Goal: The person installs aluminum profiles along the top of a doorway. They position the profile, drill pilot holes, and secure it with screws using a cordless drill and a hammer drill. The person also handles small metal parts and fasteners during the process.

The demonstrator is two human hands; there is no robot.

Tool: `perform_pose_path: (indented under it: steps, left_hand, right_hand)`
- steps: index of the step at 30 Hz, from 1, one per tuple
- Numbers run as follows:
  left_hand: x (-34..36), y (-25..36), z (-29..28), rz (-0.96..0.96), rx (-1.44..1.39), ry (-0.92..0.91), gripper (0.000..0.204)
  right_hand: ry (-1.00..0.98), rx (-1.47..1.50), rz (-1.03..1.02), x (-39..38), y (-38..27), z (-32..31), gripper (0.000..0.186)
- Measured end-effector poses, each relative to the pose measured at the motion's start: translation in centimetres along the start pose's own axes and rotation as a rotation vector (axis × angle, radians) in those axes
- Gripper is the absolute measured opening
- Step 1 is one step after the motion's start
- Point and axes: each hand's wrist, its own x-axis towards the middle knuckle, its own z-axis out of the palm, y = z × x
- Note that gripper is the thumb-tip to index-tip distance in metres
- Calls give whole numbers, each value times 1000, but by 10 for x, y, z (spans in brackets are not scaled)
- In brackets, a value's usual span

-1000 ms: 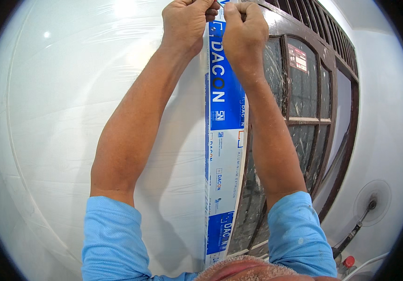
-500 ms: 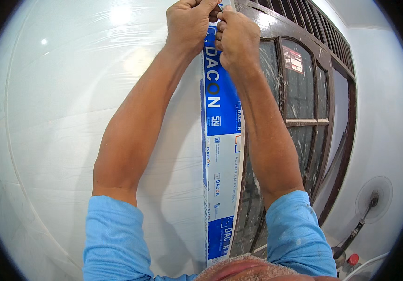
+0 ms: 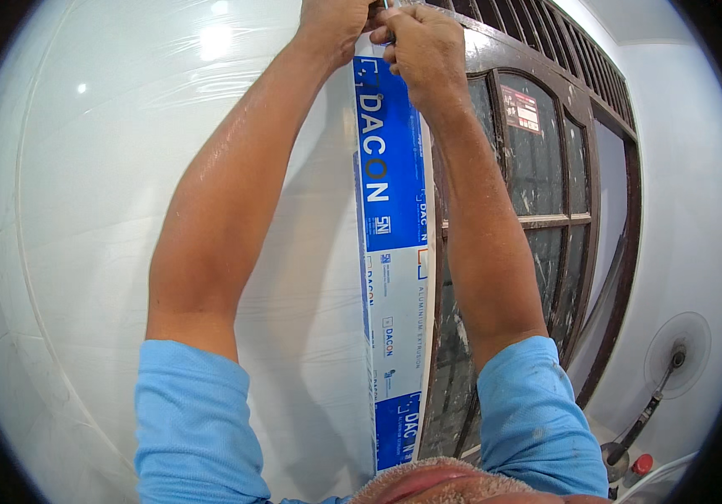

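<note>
Both arms reach up to the top of a long upright aluminium profile (image 3: pixel 393 151), wrapped in blue and white printed film. My left hand (image 3: pixel 331 23) is at the profile's left side, its fingers curled inward and partly cut off by the upper edge. Close beside it, my right hand (image 3: pixel 425 52) is closed, thumb and curled fingers pinched together over the profile's upper end. A small thin bluish-white piece shows between the two hands; its kind cannot be made out.
A wide white surface with a glossy plastic-like sheen (image 3: pixel 184 160) spreads to the left. Behind the right arm stands a dark wooden door with glass panes (image 3: pixel 537 168), below a barred vent (image 3: pixel 537 34). A fan (image 3: pixel 677 357) and a red-capped container (image 3: pixel 642 464) are at the lower right.
My left hand has shifted up and slightly left, more of it now cut off by the upper edge. The right hand stays nearby, its wrist turned a little. The view has shifted slightly.
</note>
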Motion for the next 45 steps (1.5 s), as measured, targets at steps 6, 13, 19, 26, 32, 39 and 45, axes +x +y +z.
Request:
perform_pose_path:
  steps: [6, 13, 19, 26, 32, 39, 45]
  left_hand:
    - [24, 1, 14, 47, 25, 69, 12]
    - [54, -9, 7, -60, -176, 18, 8]
    - [72, -11, 0, -160, -271, -95, 15]
    - [62, -15, 1, -244, -385, -104, 21]
    - [99, -29, -37, -214, -318, -323, 20]
    - [56, -11, 22, -237, -471, -40, 20]
    - [86, -22, -8, -148, -325, -186, 23]
  right_hand:
    - [316, -331, -417, 30, 12, 14, 22]
    - [340, -314, -420, 39, 15, 18, 21]
    - [359, -344, -414, 50, 12, 21, 21]
    - [266, -31, -249, 58, 15, 25, 20]
    - [148, 225, -133, 65, -4, 26, 17]
    - [320, -98, -362, 72, 21, 28, 18]
    - [103, 405, -69, 102, 5, 25, 17]
